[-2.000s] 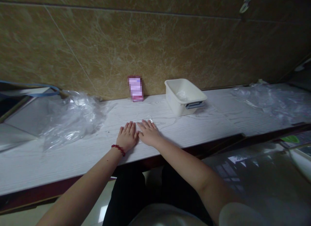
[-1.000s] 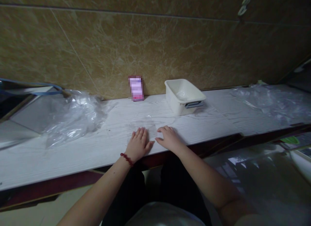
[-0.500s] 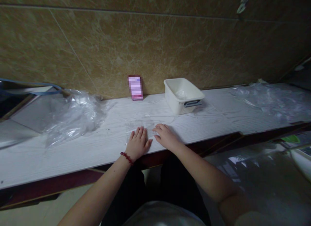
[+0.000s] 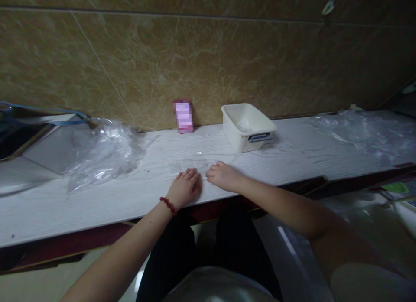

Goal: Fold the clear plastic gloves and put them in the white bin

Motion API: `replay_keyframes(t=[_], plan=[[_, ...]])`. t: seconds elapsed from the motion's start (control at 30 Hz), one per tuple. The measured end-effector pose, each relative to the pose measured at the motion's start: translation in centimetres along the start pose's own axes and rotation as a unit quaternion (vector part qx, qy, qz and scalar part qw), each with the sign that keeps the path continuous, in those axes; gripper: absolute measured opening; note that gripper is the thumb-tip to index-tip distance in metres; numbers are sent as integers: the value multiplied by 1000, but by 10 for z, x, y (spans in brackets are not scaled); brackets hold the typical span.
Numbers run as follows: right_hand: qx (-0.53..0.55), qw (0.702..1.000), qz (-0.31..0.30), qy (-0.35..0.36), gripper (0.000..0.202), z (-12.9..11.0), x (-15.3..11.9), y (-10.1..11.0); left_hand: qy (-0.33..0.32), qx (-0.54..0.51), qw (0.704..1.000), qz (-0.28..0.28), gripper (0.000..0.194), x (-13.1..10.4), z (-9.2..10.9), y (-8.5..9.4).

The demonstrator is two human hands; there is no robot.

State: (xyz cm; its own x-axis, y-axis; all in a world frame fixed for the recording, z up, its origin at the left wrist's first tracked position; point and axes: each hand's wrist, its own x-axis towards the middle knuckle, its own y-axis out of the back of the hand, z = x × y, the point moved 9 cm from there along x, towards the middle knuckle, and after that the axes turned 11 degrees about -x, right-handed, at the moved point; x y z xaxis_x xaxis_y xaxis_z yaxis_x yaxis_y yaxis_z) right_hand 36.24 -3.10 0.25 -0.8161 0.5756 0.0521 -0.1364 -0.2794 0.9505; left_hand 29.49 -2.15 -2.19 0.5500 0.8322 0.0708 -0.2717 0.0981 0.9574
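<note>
A person's left hand (image 4: 184, 189) lies palm down on a clear plastic sheet (image 4: 191, 163), fingers extended and slightly apart; the sheet lies flat on a white wood-grain tabletop (image 4: 52, 211), near a cream plastic basket (image 4: 234, 139). The right hand (image 4: 224, 176) curls its fingers together at the sheet's right edge (whether they pinch it, I cannot tell). The step looks like steadying the sheet; the next move probably calls for a light fingertip grip

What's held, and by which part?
Can't be told for certain: the right hand is curled at the right edge of a clear plastic sheet, perhaps pinching it; the left hand lies on it.
</note>
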Motion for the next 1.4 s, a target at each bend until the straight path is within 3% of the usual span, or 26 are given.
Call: replay_keyframes(t=[0.27,0.5,0.87,0.97,1.03,1.07,1.13,1.2,1.27,1.33,1.4], plan=[[-47,998,-5,35,20,1,6,6,3,-18,1000,-19,44,3,-5,-4],[-61,996,6,62,18,-1,12,-1,9,-38,999,-15,44,3,-4,-1],[-3,998,65,-4,12,20,17,17,60,-72,995,38,45,7,-11,5],[93,983,142,-66,14,35,12,30,79,-148,985,49,40,9,-18,17],[197,943,224,-150,32,54,1,38,106,-252,960,59,37,9,-25,33],[260,908,259,-202,44,64,-6,37,126,-317,938,65,36,7,-29,42],[404,817,288,-295,63,80,-19,20,149,-483,861,64,37,3,-33,57],[553,714,263,-340,71,80,-23,-5,154,-650,744,28,36,-1,-28,64],[683,617,210,-330,69,66,-17,-24,167,-757,631,-19,34,-5,-21,65],[780,534,153,-288,57,46,-8,-33,189,-809,554,-52,32,-10,-18,60],[843,468,94,-248,42,28,-2,-35,201,-837,504,-65,31,-12,-20,52]])
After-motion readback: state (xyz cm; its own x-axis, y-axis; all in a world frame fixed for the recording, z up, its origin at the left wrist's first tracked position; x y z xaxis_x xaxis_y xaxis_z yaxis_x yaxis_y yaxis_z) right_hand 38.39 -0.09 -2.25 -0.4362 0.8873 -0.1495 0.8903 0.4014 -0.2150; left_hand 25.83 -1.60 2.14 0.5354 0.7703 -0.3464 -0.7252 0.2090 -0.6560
